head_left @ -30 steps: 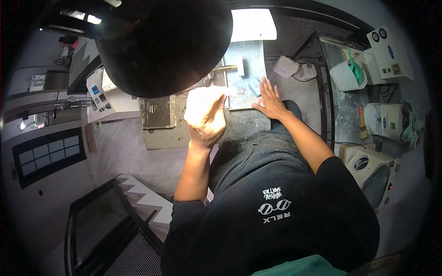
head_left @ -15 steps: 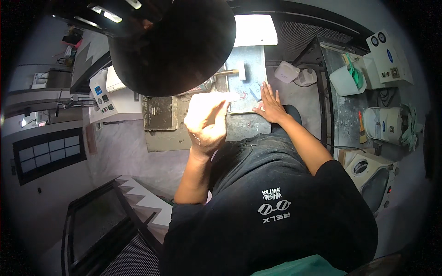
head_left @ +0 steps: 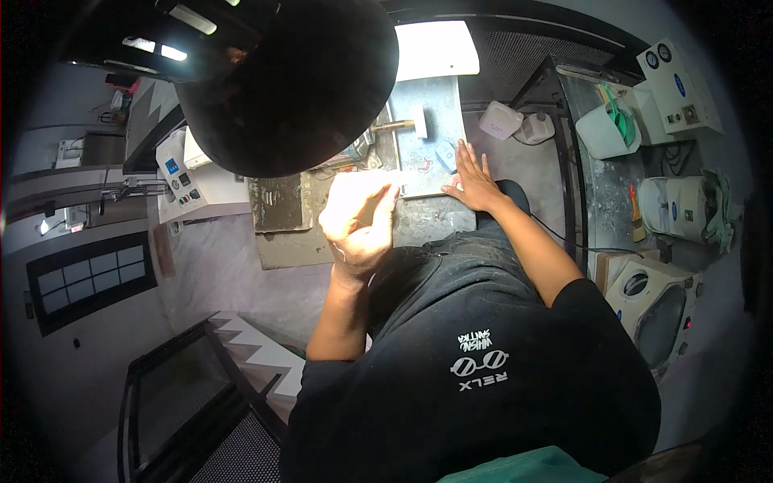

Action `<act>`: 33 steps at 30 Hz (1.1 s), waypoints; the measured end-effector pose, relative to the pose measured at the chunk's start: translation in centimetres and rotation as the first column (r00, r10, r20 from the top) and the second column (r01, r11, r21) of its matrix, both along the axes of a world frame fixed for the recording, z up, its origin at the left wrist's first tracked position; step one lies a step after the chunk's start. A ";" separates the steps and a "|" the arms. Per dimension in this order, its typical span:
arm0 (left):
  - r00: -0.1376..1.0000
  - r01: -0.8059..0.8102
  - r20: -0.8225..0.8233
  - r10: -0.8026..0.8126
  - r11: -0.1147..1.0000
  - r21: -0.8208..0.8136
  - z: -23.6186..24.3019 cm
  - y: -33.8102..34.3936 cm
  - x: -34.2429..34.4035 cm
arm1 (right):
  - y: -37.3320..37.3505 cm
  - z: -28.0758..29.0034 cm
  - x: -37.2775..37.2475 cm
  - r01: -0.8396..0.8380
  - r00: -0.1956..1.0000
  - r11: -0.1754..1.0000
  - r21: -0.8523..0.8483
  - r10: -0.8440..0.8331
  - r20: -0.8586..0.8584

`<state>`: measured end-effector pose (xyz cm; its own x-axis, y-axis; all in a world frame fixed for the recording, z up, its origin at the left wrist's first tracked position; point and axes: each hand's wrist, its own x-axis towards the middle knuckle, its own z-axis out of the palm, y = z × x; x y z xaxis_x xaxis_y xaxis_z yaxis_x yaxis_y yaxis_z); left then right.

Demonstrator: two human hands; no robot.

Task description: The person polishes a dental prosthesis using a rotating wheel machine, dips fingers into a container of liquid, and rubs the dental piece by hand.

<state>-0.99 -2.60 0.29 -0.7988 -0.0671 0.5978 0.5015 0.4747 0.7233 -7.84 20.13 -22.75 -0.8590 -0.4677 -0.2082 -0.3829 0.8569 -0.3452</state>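
Note:
My left hand [head_left: 360, 216] is raised under the lamp, its thumb and fingertips pressed together in a pinch. Strong light washes out the fingers, so whatever they hold cannot be made out. My right hand [head_left: 477, 187] lies flat with fingers spread at the right edge of a pale metal tray [head_left: 411, 149]. By its fingertips on the tray is a small blue piece [head_left: 445, 156]. Left of that lie thin red bits [head_left: 424, 167]. Farther back, a tool with a wooden handle and a white head [head_left: 419, 122] rests across the tray's left edge.
A large black lamp shade [head_left: 290, 97] hangs close above the left side of the bench. A dark, wet-looking basin [head_left: 282, 201] sits left of my left hand. White jugs [head_left: 501, 121] stand beyond my right hand. At right, a metal bench [head_left: 600, 189] carries machines and a white bucket [head_left: 605, 133].
The view has tilted slightly, and the lamp shade appears a little farther left. Both hands keep nearly the same pose and place.

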 end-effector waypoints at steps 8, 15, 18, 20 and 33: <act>1.000 -0.014 -0.025 0.014 1.000 -0.003 0.0 -0.1 0.4 | -0.2 0.2 -0.1 -0.016 1.000 1.000 0.023 0.015 0.024; 0.999 -0.034 0.013 0.034 0.999 -0.027 0.7 0.0 0.8 | -0.2 0.3 -0.1 -0.013 1.000 1.000 0.001 0.013 0.026; 0.999 -0.033 -0.001 0.033 0.999 -0.032 0.7 0.0 1.0 | -0.2 0.4 -0.1 -0.016 0.999 1.000 -0.007 0.017 0.033; 0.999 -0.034 -0.005 0.034 0.999 -0.019 0.6 0.1 1.0 | -0.2 0.3 -0.1 -0.018 0.999 1.000 -0.007 0.018 0.030; 0.998 -0.049 0.031 0.049 0.999 0.010 0.7 1.1 1.1 | 0.1 0.2 -0.1 -0.016 1.000 0.999 -0.043 0.017 0.020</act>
